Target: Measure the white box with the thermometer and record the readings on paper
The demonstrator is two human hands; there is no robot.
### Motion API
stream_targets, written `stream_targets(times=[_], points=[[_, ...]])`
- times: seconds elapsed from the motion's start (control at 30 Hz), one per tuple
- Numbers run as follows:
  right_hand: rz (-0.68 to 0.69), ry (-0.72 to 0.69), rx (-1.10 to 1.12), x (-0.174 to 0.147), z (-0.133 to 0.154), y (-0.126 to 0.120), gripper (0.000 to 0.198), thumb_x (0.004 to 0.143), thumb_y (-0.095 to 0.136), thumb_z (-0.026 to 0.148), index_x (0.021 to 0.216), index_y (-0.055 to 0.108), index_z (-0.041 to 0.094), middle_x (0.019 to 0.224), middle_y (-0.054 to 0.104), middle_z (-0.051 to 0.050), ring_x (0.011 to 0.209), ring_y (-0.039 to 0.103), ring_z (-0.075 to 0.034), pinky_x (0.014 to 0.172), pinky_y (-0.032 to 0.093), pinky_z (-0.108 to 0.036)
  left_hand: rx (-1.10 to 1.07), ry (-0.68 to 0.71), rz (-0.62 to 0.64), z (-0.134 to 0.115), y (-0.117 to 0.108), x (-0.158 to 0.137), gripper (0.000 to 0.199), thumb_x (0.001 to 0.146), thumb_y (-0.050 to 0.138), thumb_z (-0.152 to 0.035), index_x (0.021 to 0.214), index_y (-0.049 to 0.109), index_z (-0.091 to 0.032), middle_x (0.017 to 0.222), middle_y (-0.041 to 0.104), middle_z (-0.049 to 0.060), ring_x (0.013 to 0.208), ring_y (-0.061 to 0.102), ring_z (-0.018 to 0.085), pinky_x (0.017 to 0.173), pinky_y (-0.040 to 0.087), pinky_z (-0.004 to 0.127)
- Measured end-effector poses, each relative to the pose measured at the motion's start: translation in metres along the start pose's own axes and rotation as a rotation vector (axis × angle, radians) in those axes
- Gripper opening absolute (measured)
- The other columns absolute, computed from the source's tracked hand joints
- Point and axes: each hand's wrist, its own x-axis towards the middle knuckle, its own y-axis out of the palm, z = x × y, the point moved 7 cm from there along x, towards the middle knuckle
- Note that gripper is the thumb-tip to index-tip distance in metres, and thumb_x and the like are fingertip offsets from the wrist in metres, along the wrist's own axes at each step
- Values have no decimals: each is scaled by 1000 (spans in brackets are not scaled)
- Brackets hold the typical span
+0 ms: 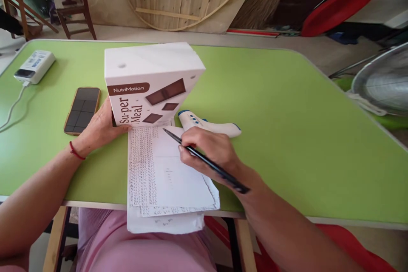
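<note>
Two things in hand: a black pen [212, 164] pinched between the fingers of the right hand [213, 146], tip above the written sheets [180, 189], and a white box [140, 106] upright at their far edge, clasped low by the left hand [100, 125], other fingers partly hidden behind the thumb. Nearby on the green worktop [302, 136], a phone [82, 110].
</note>
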Motion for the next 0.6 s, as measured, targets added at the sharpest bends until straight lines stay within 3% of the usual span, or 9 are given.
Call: stream_targets(times=[0.1, 0.2, 0.3, 0.4, 0.6], points=[[-133, 279, 349, -2, -11, -1, 4, 85, 54, 22, 84, 58, 24, 68, 66, 0, 61, 63, -16, 58, 52, -31, -32, -28, -15, 4, 0, 0, 43, 77, 81, -39, 113, 62, -24, 134, 59, 11, 136, 47, 38, 115, 39, 54], [-65, 459, 644, -2, -18, 21, 12, 84, 54, 28, 89, 63, 21, 69, 69, -2, 64, 66, -17, 59, 55, -31, -65, -61, -40, 6, -3, 0, 46, 74, 84, -41, 110, 62, -24, 134, 58, 9, 132, 51, 38, 111, 44, 50], [-5, 565, 696, -2, -25, 40, 12, 77, 63, 31, 82, 60, 21, 61, 63, 1, 53, 58, -14, 50, 49, -27, -44, -80, -25, 7, -2, 1, 49, 75, 83, -45, 113, 61, -24, 135, 58, 9, 129, 53, 38, 107, 46, 50], [-62, 566, 624, -3, -28, 45, 10, 75, 64, 28, 77, 57, 22, 58, 59, 4, 47, 49, -10, 45, 42, -24, 0, -73, 4, 6, 0, 0, 48, 79, 78, -45, 117, 60, -24, 139, 56, 10, 130, 53, 38, 108, 45, 52], [-109, 503, 506, -6, -24, 46, 8, 80, 63, 28, 75, 60, 23, 61, 63, 2, 52, 54, -12, 50, 46, -25, -17, -47, 0, 2, 0, 0, 47, 80, 78, -44, 119, 60, -24, 141, 55, 11, 136, 48, 40, 113, 41, 54]])
